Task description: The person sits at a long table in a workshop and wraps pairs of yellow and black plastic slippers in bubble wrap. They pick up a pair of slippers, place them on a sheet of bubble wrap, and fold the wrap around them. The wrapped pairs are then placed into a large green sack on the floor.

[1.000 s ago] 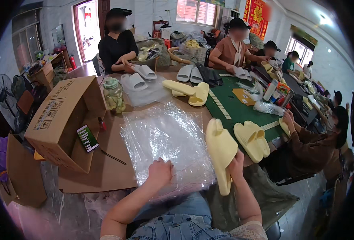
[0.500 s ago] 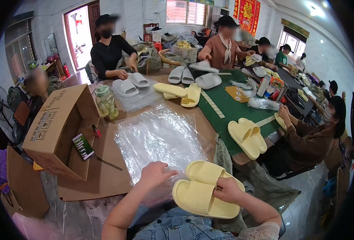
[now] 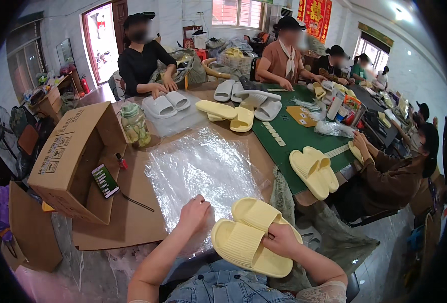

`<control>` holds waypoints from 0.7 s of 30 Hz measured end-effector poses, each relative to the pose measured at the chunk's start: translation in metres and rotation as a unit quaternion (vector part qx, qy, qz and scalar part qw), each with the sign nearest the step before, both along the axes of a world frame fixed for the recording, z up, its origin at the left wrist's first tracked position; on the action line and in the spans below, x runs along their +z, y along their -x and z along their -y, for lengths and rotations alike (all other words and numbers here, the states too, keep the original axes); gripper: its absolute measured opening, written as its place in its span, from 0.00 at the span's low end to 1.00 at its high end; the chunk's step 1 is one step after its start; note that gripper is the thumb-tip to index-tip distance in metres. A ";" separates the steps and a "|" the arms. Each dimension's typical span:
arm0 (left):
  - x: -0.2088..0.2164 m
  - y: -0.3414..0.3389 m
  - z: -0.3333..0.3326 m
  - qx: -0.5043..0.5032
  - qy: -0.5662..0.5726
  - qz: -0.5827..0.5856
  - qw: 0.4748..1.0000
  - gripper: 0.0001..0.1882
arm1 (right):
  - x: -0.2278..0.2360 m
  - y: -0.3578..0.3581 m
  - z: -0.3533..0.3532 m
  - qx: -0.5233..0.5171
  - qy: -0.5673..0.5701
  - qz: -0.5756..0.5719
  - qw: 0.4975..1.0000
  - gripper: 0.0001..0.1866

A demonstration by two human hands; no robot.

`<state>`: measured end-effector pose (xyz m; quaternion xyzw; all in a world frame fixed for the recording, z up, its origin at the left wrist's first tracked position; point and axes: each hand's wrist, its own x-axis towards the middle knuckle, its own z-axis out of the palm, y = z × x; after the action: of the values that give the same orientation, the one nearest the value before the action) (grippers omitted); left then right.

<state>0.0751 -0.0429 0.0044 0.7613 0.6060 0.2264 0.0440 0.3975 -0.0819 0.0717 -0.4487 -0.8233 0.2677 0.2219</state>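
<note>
My right hand [image 3: 283, 240] grips a pair of pale yellow slippers [image 3: 238, 244] by their inner edges, holding them together above the near table edge. The ribbed straps face up and the toes point left. My left hand [image 3: 195, 214] rests with curled fingers on the near part of a clear plastic bag [image 3: 203, 161], seemingly pinching its film; the fingertips are partly hidden. This bag lies flat and shiny on brown cardboard [image 3: 132, 222] in front of me. The slippers hang just right of the bag's near corner.
An open cardboard box [image 3: 72, 161], a phone [image 3: 105, 181], a small red bottle [image 3: 122, 160] and a glass jar [image 3: 134, 124] stand at left. More yellow slippers [image 3: 314, 171] sit on the green mat [image 3: 289, 131]. Grey slippers [image 3: 165, 105] lie farther back, with co-workers around the table.
My left hand has come down and slightly right onto the bag, its fingers now curled. The yellow slippers have shifted slightly left. Across the table, a co-worker has set down a grey slipper.
</note>
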 end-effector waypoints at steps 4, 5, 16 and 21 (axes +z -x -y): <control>0.023 -0.001 0.007 -0.006 -0.082 0.107 0.991 0.06 | -0.007 0.009 -0.002 0.026 -0.011 0.016 0.999 0.17; 0.033 -0.003 0.010 -0.007 -0.077 0.116 0.990 0.06 | -0.009 0.011 -0.004 0.032 -0.019 0.020 0.999 0.18; 0.085 -0.049 0.044 -0.128 -0.105 0.117 0.979 0.07 | -0.019 0.068 -0.038 0.003 -0.075 0.023 0.997 0.16; 0.104 -0.048 0.059 -0.165 -0.123 0.161 0.965 0.08 | -0.038 0.120 -0.080 0.010 -0.063 0.009 0.998 0.17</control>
<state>0.1236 -0.1019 0.1087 0.8038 0.4246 0.4081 0.0838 0.2776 -0.0017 0.0338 -0.4277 -0.8451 0.2137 0.2391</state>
